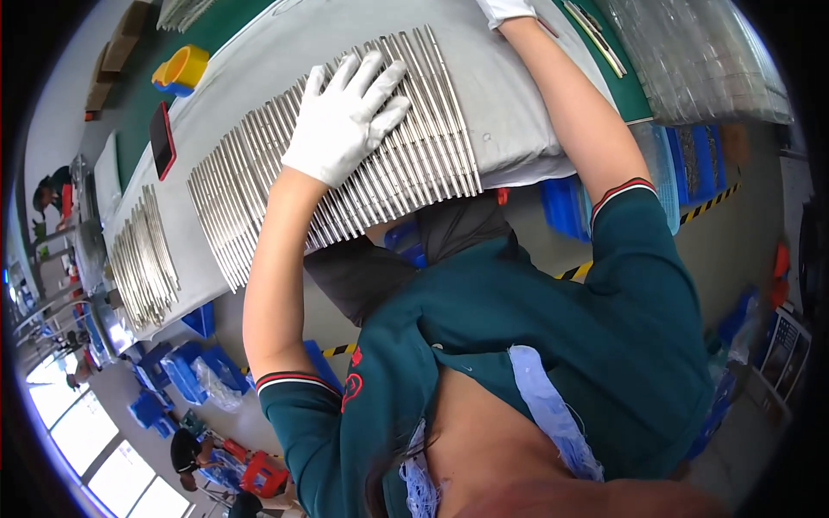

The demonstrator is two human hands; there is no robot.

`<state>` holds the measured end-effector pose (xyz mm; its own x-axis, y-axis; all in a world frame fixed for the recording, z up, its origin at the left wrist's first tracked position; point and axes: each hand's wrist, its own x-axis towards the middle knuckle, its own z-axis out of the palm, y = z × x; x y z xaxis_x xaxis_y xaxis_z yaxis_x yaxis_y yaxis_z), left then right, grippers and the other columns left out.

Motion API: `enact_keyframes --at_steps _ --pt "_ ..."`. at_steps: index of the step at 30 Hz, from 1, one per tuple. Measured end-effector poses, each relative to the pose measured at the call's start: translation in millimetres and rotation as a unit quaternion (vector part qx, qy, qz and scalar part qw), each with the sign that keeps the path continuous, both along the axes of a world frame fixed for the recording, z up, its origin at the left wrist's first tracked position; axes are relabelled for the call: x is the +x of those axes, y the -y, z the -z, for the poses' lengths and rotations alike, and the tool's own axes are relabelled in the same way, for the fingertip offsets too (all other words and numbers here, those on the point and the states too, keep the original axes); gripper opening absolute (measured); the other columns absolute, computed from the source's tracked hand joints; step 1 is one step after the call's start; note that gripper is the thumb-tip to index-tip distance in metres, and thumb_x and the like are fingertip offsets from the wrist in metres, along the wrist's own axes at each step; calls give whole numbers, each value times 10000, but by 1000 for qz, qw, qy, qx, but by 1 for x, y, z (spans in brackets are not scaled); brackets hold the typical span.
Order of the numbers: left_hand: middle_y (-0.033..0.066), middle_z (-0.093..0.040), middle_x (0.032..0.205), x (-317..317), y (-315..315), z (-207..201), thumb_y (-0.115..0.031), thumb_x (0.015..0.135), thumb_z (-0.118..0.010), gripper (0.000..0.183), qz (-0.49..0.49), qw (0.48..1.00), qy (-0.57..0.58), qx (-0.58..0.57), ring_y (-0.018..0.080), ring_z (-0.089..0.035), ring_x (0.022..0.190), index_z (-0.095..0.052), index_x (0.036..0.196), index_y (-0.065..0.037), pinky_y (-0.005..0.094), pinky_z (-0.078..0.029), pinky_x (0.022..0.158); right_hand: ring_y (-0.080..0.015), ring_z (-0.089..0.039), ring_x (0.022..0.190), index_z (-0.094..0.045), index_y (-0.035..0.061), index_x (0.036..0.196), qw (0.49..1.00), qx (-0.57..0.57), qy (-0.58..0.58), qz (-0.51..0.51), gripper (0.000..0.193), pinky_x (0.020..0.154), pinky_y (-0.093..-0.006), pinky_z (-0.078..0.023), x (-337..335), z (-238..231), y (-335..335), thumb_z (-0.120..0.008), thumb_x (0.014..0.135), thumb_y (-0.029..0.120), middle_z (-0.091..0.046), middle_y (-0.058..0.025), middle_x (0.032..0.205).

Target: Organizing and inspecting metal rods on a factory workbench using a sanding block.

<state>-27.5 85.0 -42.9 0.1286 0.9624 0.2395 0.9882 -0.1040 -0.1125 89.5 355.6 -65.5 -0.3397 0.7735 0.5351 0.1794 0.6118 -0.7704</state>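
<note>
A wide row of slim, shiny metal rods [436, 160] lies side by side on a light grey cloth [509, 112] over the table. My left hand [341, 121], in a white glove, rests flat on the middle of this row with its fingers spread. At the top edge, my right hand [505, 9] reaches away to the far right, also gloved. Only its wrist end shows; the fingers are cut off by the frame. A smaller group of similar rods [145, 259] lies to the left on the same cloth.
Beyond the rods are a yellow tape roll [186, 65] and a red-edged dark phone [162, 140]. Thin sticks [596, 36] lie on the green mat at far right, beside stacked clear plastic trays [699, 56]. Blue bins [566, 207] stand below the table edge. People work farther off.
</note>
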Motion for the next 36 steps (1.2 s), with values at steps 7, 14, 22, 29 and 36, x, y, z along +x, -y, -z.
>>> enact_keyframes --at_steps 7,14,22,29,36 --pt "140 -517 1411 23 -46 11 -394 1020 -387 477 82 996 -17 5 322 -469 1307 -508 1413 -153 493 -290 1103 -375 -645 1011 -523 111 1391 1000 18 8 6 685 881 -411 -499 1 0 -4 -737 774 321 -658 -228 1136" --pt "158 -488 1445 55 -83 21 -444 1023 -365 520 95 995 12 19 347 -430 1352 -489 1431 -145 488 -274 1135 -380 -633 1036 -508 80 1399 1000 19 -6 0 701 905 -415 -492 -3 4 -4 -739 776 303 -644 -240 1165" --pt "131 -482 1465 30 -58 18 -467 1020 -356 512 112 990 -83 10 332 -435 1352 -483 1441 -205 524 -276 1122 -379 -615 1091 -489 60 1415 1000 16 -27 5 716 938 -402 -482 -1 10 -8 -744 782 278 -626 -249 1218" --pt "103 -472 1481 7 -26 15 -486 1021 -343 526 51 998 -36 -27 339 -435 1354 -452 1464 -224 568 -287 1108 -371 -604 1125 -486 57 1418 999 32 -23 -9 713 964 -390 -468 1 5 -7 -741 787 271 -616 -238 1254" --pt "104 -524 1412 44 -69 16 -305 976 -464 339 138 986 -51 73 357 -476 1290 -601 1243 -148 517 -365 1057 -329 -590 1175 -467 57 1432 998 20 -41 -31 704 1000 -363 -447 -1 6 -8 -727 805 244 -603 -214 1294"
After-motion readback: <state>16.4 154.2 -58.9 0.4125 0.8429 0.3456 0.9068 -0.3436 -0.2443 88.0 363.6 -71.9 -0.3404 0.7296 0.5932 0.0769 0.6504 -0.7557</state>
